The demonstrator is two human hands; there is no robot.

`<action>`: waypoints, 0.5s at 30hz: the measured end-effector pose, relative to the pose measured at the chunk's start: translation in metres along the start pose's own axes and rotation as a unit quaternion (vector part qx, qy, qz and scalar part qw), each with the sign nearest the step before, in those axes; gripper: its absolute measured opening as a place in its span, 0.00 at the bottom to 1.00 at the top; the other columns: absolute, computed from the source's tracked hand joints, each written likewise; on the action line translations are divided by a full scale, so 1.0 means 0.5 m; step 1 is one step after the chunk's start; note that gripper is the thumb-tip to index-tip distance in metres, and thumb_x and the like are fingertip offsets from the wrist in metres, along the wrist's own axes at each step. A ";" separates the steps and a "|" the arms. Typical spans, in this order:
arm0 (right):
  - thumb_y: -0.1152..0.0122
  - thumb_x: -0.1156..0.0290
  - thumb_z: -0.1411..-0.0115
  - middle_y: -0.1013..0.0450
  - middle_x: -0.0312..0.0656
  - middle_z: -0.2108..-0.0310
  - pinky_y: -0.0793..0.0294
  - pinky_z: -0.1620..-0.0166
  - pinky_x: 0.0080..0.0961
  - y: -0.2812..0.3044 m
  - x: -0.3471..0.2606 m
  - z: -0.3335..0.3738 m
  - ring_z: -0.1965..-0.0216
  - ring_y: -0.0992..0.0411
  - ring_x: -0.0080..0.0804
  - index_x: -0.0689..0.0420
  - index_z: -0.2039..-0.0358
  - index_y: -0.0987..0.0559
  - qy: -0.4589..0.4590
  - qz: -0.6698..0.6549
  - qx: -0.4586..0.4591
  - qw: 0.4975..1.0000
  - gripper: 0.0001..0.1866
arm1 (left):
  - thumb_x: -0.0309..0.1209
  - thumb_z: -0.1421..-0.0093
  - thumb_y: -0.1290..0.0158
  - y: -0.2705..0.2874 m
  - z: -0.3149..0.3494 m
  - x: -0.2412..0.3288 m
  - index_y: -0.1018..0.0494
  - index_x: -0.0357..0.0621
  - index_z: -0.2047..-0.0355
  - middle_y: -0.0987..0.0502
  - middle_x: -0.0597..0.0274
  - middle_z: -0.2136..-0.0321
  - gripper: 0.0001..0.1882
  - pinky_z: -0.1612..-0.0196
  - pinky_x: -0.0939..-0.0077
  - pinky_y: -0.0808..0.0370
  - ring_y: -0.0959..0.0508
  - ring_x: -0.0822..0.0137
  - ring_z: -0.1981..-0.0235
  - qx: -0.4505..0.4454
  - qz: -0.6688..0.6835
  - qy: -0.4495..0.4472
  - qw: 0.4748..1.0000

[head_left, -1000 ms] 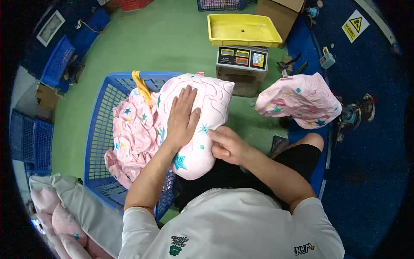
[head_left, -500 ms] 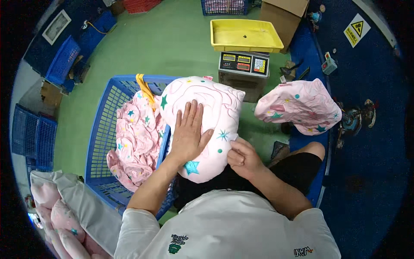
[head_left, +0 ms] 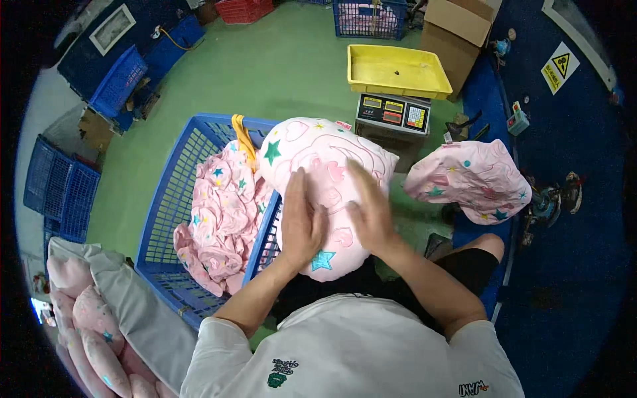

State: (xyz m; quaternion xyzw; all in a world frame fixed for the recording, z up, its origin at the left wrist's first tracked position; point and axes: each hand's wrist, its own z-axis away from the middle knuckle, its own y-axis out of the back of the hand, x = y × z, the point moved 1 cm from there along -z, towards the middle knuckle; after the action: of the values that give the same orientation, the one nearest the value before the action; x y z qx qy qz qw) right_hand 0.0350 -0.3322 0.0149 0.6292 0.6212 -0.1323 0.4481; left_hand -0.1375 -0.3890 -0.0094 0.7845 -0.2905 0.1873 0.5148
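Note:
A plump pale-pink pillow (head_left: 334, 199) with embroidered hearts and stars rests in front of me, partly over the edge of a blue plastic basket (head_left: 174, 174). My left hand (head_left: 304, 222) lies on its left part, fingers extended and close together. Over its right part is my right hand (head_left: 373, 211), fingers stretched out and slightly blurred. Neither hand grips anything. Inside the basket is a heap of limp pink fabric covers (head_left: 225, 209) with the same star pattern. Another slack pink cover (head_left: 472, 179) hangs at the right, beside the blue wall.
Ahead stands a digital scale (head_left: 393, 114) bearing a yellow tray (head_left: 371, 65), with a cardboard box (head_left: 452, 40) behind. Several filled pink pillows (head_left: 99, 312) lie at lower left beside grey sheeting (head_left: 136, 305). Blue crates (head_left: 63, 182) are stacked at far left.
My right hand has let go of the pillow's right edge and moved over its top. The pillow has turned slightly, showing more hearts. The view has shifted a little.

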 end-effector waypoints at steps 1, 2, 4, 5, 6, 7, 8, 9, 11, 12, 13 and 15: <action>0.49 0.71 0.34 0.39 0.56 0.32 0.42 0.30 0.44 -0.028 0.013 0.003 0.31 0.40 0.49 0.66 0.33 0.37 0.012 -0.007 0.014 1.000 0.30 | 0.38 0.36 0.46 0.019 0.013 -0.003 0.50 0.28 0.30 0.45 0.34 0.31 0.41 0.29 0.50 0.46 0.42 0.44 0.30 0.041 0.030 0.069 0.996; 0.46 0.66 0.35 0.42 0.56 0.31 0.46 0.29 0.47 -0.053 0.026 0.015 0.30 0.44 0.51 0.66 0.32 0.39 0.014 0.131 -0.021 0.991 0.33 | 0.37 0.36 0.46 0.040 0.026 -0.006 0.49 0.27 0.31 0.43 0.34 0.32 0.40 0.30 0.51 0.43 0.39 0.44 0.31 0.085 0.060 0.137 0.985; 0.43 0.62 0.38 0.45 0.57 0.29 0.52 0.28 0.50 -0.078 0.064 0.034 0.28 0.48 0.55 0.66 0.31 0.41 0.017 0.250 -0.052 0.967 0.38 | 0.34 0.37 0.43 0.076 0.059 -0.014 0.46 0.27 0.32 0.37 0.36 0.35 0.39 0.36 0.57 0.33 0.32 0.48 0.36 0.090 0.234 0.336 0.908; 0.42 0.63 0.39 0.45 0.57 0.29 0.53 0.27 0.50 -0.076 0.080 0.045 0.28 0.49 0.56 0.65 0.31 0.41 0.010 0.227 -0.044 0.973 0.39 | 0.32 0.37 0.41 0.090 0.084 -0.015 0.45 0.27 0.33 0.33 0.38 0.38 0.38 0.40 0.62 0.27 0.28 0.51 0.40 0.055 0.359 0.467 0.806; 0.43 0.65 0.39 0.45 0.59 0.30 0.52 0.27 0.50 -0.082 0.093 0.052 0.29 0.48 0.57 0.65 0.31 0.41 0.015 0.237 -0.053 0.970 0.38 | 0.32 0.37 0.41 0.091 0.102 -0.010 0.45 0.27 0.33 0.33 0.38 0.38 0.38 0.40 0.62 0.27 0.28 0.51 0.40 0.063 0.355 0.460 0.811; 0.43 0.66 0.39 0.45 0.59 0.30 0.52 0.27 0.51 -0.081 0.102 0.055 0.29 0.48 0.58 0.65 0.31 0.40 0.044 0.224 -0.050 0.972 0.37 | 0.33 0.39 0.38 0.085 0.120 -0.007 0.41 0.28 0.34 0.29 0.42 0.41 0.38 0.45 0.67 0.24 0.24 0.55 0.46 0.009 0.343 0.457 0.821; 0.44 0.67 0.39 0.45 0.58 0.30 0.51 0.27 0.51 -0.086 0.105 0.057 0.29 0.48 0.59 0.65 0.31 0.40 0.057 0.205 -0.050 0.976 0.37 | 0.34 0.41 0.35 0.077 0.138 -0.008 0.38 0.30 0.36 0.26 0.46 0.45 0.38 0.50 0.73 0.20 0.21 0.60 0.52 -0.048 0.324 0.468 0.821; 0.45 0.69 0.39 0.45 0.58 0.29 0.50 0.28 0.52 -0.091 0.107 0.055 0.29 0.47 0.60 0.64 0.31 0.40 0.049 0.195 -0.056 0.978 0.36 | 0.33 0.42 0.34 0.054 0.149 -0.008 0.36 0.32 0.36 0.23 0.48 0.47 0.37 0.51 0.72 0.20 0.19 0.62 0.54 0.005 0.469 0.447 0.762; 0.51 0.69 0.35 0.44 0.56 0.29 0.50 0.28 0.52 -0.100 0.100 0.049 0.29 0.47 0.57 0.64 0.31 0.40 0.072 0.238 -0.063 0.967 0.32 | 0.30 0.42 0.35 0.024 0.165 -0.031 0.31 0.31 0.41 0.21 0.49 0.50 0.31 0.53 0.73 0.19 0.19 0.62 0.55 0.070 0.594 0.399 0.695; 0.53 0.69 0.33 0.44 0.55 0.29 0.50 0.28 0.51 -0.103 0.093 0.042 0.28 0.47 0.56 0.64 0.31 0.40 0.084 0.264 -0.057 0.959 0.30 | 0.30 0.42 0.35 0.011 0.169 -0.045 0.30 0.31 0.42 0.20 0.49 0.51 0.30 0.53 0.73 0.19 0.19 0.62 0.55 0.072 0.582 0.414 0.696; 0.56 0.68 0.30 0.43 0.54 0.29 0.49 0.29 0.52 -0.104 0.088 0.034 0.28 0.47 0.55 0.64 0.31 0.39 0.072 0.269 -0.069 0.958 0.28 | 0.30 0.44 0.36 0.000 0.167 -0.058 0.30 0.31 0.42 0.20 0.50 0.52 0.30 0.55 0.74 0.20 0.19 0.63 0.57 0.084 0.570 0.413 0.705; 0.56 0.67 0.29 0.41 0.54 0.31 0.47 0.29 0.49 -0.103 0.074 0.010 0.30 0.45 0.54 0.63 0.32 0.37 0.070 0.261 -0.093 0.958 0.26 | 0.30 0.45 0.38 -0.002 0.151 -0.070 0.29 0.31 0.43 0.20 0.51 0.54 0.29 0.56 0.74 0.21 0.20 0.63 0.60 0.092 0.541 0.417 0.724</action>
State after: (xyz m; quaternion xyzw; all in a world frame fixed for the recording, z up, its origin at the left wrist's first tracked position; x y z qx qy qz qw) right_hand -0.0023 -0.3200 -0.0354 0.7327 0.4749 0.0922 0.4786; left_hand -0.1641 -0.4487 -0.0610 0.3799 -0.4030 0.7684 0.3205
